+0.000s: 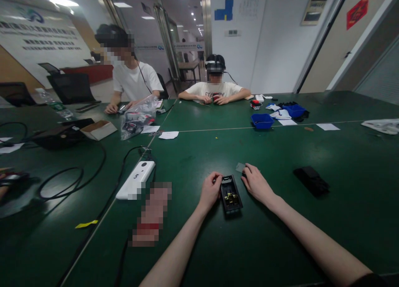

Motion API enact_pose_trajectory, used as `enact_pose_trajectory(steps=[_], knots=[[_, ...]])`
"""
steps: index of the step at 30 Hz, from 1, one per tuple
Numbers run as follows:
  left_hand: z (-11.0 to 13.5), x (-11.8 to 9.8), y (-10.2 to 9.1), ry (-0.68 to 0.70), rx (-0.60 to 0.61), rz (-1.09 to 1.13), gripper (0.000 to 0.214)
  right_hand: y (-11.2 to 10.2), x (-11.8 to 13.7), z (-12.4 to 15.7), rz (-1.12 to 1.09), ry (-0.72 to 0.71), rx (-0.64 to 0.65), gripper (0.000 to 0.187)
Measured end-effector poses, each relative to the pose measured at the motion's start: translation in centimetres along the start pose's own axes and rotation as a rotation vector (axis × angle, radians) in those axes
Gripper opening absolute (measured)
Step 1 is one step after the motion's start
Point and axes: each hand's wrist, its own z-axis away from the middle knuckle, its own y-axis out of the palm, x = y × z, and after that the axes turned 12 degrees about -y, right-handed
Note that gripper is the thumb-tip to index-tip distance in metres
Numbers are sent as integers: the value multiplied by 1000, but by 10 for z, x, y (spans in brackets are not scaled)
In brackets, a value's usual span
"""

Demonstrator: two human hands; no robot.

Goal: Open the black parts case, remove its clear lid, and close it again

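A small black open box (231, 208) with brass-coloured metal pieces (231, 197) inside lies on the green table in front of me. My left hand (212, 189) is closed on the box's upper left edge, thumb and fingers pinching it. Just right of the box, my right hand (256, 181) has its fingertips closed on a small clear plastic piece (240, 167), which sits at the table surface beyond the box. The underside of the right fingers is hidden.
A black folded item (311, 181) lies to the right. On the left are a white power bank (136, 180) marked 5 and cables (77, 181). A blue tray (262, 121) and a clear bag (139, 118) stand farther back. Two people (137, 77) sit across the table.
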Motion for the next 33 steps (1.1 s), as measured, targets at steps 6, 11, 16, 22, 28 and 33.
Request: enact_pose_trajectory(steps=[6,11,16,22,28,33], knots=[[-1,0,0,20,-3,-8,17,-2,3,-1,-4,-28,17,19],[-1,0,0,19,-1,-16,18,-11,1,-4,83,-128,90,26],[0,-1,0,19,-8,-22,18,-18,8,-6,138,-143,169,32],[2,-1,0,26,-10,-45,21,-22,13,-2,-79,-60,130,46],[1,-1,0,70,-26,-62,22,-29,17,-7,-627,127,-125,33],[1,0,1,58,-14,-50,22,-27,23,-9,-1200,326,-342,28]])
